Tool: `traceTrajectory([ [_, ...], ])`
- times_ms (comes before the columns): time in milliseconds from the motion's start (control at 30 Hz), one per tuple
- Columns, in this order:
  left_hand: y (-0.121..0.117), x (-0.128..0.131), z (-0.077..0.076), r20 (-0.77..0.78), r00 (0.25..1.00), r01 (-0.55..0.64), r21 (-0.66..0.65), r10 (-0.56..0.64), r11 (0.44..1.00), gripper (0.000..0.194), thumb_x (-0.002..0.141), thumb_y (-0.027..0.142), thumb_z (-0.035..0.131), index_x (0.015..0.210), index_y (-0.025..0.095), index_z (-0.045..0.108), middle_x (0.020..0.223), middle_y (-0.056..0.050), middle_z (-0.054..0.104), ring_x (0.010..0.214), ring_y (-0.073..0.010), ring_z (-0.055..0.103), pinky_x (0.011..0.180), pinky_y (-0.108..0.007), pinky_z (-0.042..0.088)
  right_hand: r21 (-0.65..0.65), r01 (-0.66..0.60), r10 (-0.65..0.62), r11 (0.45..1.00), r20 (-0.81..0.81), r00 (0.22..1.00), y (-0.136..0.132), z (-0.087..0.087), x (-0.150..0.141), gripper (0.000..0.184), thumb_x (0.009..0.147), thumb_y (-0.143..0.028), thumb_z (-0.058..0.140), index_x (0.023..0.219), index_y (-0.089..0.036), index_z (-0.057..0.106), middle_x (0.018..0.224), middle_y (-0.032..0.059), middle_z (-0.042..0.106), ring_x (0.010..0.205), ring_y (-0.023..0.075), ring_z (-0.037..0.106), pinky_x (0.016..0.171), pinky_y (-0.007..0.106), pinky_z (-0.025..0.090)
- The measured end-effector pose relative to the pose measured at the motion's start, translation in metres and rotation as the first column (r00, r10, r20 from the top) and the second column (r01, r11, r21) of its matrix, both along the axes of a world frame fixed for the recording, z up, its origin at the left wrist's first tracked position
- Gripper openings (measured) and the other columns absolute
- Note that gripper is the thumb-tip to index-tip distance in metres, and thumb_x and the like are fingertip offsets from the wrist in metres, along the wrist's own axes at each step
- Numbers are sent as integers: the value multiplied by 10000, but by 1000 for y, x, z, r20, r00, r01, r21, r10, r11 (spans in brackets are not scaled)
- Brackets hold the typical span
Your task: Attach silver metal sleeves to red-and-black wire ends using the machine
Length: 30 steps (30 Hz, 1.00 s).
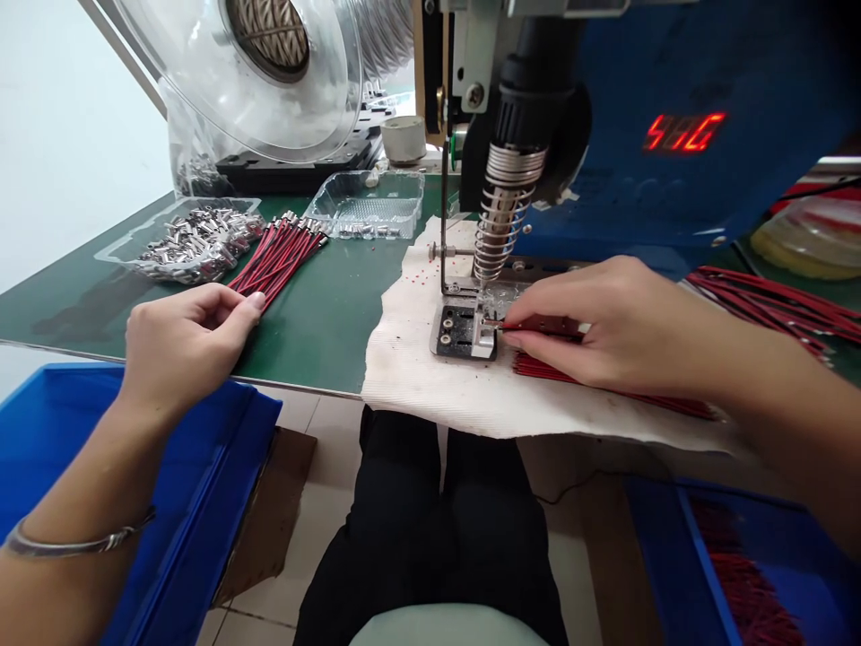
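My left hand [185, 341] is closed at the near end of a bundle of red and black wires [279, 256] with metal tips, thumb and fingers pinched on wire there. My right hand [605, 327] pinches a red and black wire [538, 325] between thumb and fingers. That wire's tip reaches into a small metal fixture [482, 334] on a black base plate [447, 332], under the spring-loaded head [501, 215] of a blue machine [646, 206]. Beneath my right hand, more red wires [542, 366] lie on a white cloth [410, 359].
A clear tray [111, 256] heaped with metal pieces stands on the green table [323, 332] at left. Behind lie another clear tray [377, 193] and a large clear reel [168, 54]. Blue bins [229, 467] flank my legs below. More red wires [780, 301] lie at right.
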<state>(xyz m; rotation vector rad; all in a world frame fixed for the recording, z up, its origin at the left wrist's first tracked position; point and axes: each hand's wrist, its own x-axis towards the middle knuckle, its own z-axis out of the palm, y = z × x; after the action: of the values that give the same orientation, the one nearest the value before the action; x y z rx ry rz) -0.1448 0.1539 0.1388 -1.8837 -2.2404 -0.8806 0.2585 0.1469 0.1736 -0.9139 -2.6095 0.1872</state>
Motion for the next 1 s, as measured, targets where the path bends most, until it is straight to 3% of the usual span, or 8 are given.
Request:
traceTrajectory([
  [600, 2, -2, -3, 33, 999, -7, 62, 5, 998, 392, 733, 569, 594, 675, 194, 690, 468, 32, 440, 500, -125, 375, 601, -300, 306, 186, -31, 50, 982, -97, 994, 5, -7, 3, 166, 1017, -225, 631, 933, -194, 771, 846, 14, 794, 688, 144, 703, 637, 295, 490],
  [833, 3, -1, -5, 33, 999, 0, 60, -2, 998, 422, 725, 593, 583, 693, 192, 709, 481, 25, 472, 508, -128, 393, 598, -297, 313, 403, 28, 67, 915, -221, 973, -1, -1, -4, 70, 992, -144, 728, 923, -151, 736, 705, -48, 712, 601, 37, 629, 590, 190, 438],
  [1000, 3, -1, -5, 37, 999, -3, 60, 0, 998, 412, 720, 588, 581, 675, 194, 695, 480, 28, 461, 505, -126, 392, 594, -296, 307, 493, 76, 65, 867, -262, 963, -4, 2, -6, 117, 990, -136, 744, 895, -178, 690, 665, -76, 689, 560, 25, 605, 548, 210, 399],
])
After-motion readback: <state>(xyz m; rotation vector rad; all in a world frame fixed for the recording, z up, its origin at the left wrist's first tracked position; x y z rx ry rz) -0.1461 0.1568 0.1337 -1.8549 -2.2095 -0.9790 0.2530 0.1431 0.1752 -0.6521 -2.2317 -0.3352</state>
